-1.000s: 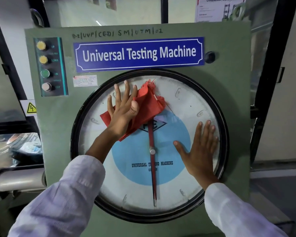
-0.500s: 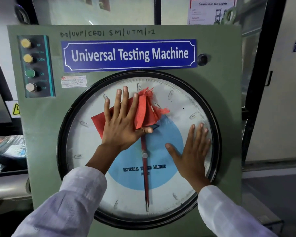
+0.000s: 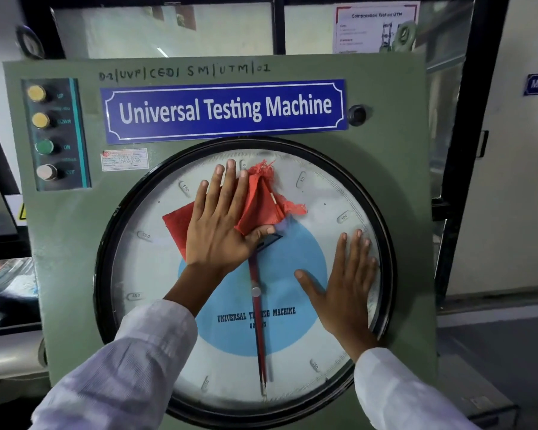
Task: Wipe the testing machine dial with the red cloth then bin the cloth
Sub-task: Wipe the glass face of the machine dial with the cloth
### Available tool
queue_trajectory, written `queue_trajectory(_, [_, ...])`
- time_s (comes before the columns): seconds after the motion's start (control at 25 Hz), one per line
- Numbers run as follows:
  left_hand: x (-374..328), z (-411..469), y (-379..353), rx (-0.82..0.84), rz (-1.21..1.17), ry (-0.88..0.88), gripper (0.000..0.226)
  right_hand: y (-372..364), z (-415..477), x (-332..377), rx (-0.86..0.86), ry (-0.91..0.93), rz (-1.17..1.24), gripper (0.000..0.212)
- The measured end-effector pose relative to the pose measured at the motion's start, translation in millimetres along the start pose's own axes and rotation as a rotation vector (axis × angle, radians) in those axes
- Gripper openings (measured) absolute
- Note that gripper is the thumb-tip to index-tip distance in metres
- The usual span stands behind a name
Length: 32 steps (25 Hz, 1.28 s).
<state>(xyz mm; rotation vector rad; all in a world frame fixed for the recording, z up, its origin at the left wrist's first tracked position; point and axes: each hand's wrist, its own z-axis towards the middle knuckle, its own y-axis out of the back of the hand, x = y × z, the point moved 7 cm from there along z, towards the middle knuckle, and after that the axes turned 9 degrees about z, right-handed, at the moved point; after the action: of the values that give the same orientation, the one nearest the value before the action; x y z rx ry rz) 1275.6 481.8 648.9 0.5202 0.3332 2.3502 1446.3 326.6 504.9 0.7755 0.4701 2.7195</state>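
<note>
A large round dial [image 3: 156, 274] with a black rim, white face and blue centre fills the green machine panel. The red cloth [image 3: 261, 203] lies crumpled against the dial's upper middle. My left hand [image 3: 222, 221] presses flat on it, fingers spread upward, thumb pinning its lower edge. My right hand [image 3: 345, 283] rests flat and bare on the glass at the dial's right side, fingers apart. A red pointer [image 3: 259, 330] hangs straight down from the hub. No bin is in view.
A blue sign reading Universal Testing Machine [image 3: 224, 110] sits above the dial. A button column [image 3: 44, 131] is at the panel's upper left, a black knob [image 3: 357, 114] at upper right. Black window frames and glass stand behind; a wall and floor lie to the right.
My left hand has turned more upright and slid the red cloth slightly right across the dial's top. My right hand stays planted. The camera has shifted a little.
</note>
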Motion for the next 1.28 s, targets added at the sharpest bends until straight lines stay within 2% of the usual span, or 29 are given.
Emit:
queue_trajectory(0.12, [-18.5,23.3,-1.0,-0.018,0.016,-0.024,0.105,7.9,-0.9,-6.6,-0.036,0.052,-0.008,0.107])
queue_trajectory(0.36, [-114.5,46.3,-7.0,0.001,-0.026,-0.265,0.108,8.6,-10.3,-22.6,-0.092,-0.047,-0.006,0.111])
queue_trajectory(0.52, [-125.3,43.6,-4.2,0.041,-0.062,-0.302,0.12,8.9,-9.2,-23.6,-0.088,-0.037,-0.049,0.112])
queue_trajectory(0.6, [-120.7,45.9,-5.6,0.136,-0.138,-0.379,0.124,8.2,-8.9,-23.6,-0.077,-0.048,-0.048,0.113])
queue_trajectory(0.72, [-113.5,49.9,-9.5,0.35,-0.394,-0.396,0.108,8.3,-9.4,-22.8,-0.059,-0.043,-0.038,0.112])
queue_trajectory(0.76, [-112.9,50.1,-8.0,0.343,-0.409,-0.371,0.101,8.9,-9.4,-22.9,-0.056,-0.041,-0.035,0.112])
queue_trajectory(0.92, [-114.2,40.0,-1.2,0.091,-0.125,-0.248,0.085,10.1,-9.1,-21.4,-0.065,-0.034,-0.02,0.112])
queue_trajectory(1.04, [-98.1,42.9,-0.2,-0.004,-0.116,-0.162,0.081,10.6,-5.5,-20.7,-0.061,0.023,-0.014,0.113])
queue_trajectory(1.16, [-64.5,50.0,1.9,-0.087,-0.102,-0.078,0.079,10.9,4.6,-16.8,-0.036,0.053,0.019,0.115])
queue_trajectory(1.28, [-1.0,40.2,2.8,-0.169,-0.064,0.088,0.084,9.5,13.0,-7.9,-0.056,0.096,0.02,0.11])
